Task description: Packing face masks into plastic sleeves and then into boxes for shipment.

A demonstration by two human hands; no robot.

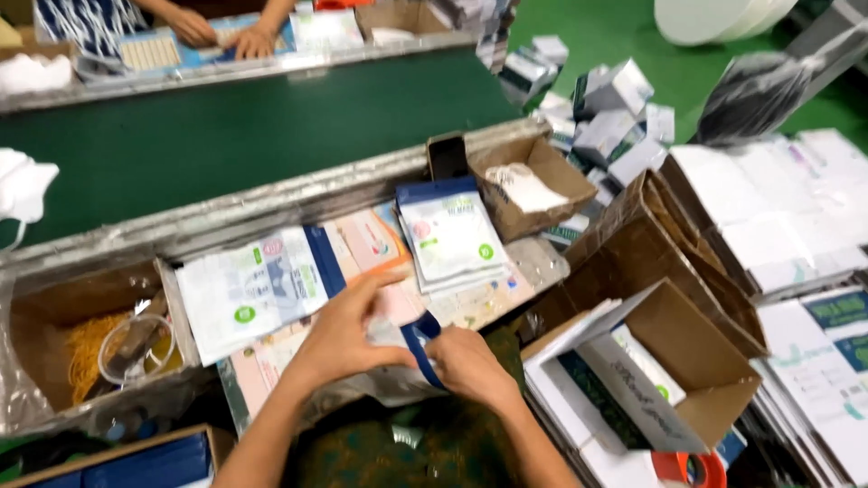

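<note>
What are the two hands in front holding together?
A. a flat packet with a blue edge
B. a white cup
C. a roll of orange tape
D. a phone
A: the left hand and right hand both grip a flat packet with a blue edge between them.

A flat plastic pouch [409,333], clear and whitish with a dark blue band along one edge, is held between the left hand [348,330] and the right hand [466,361]. It is pinched at both ends and tilted, the blue edge pointing toward five o'clock. It is kept just above the paper-strewn work surface, at six o'clock from the stacked white-and-blue pouches [449,233].
</note>
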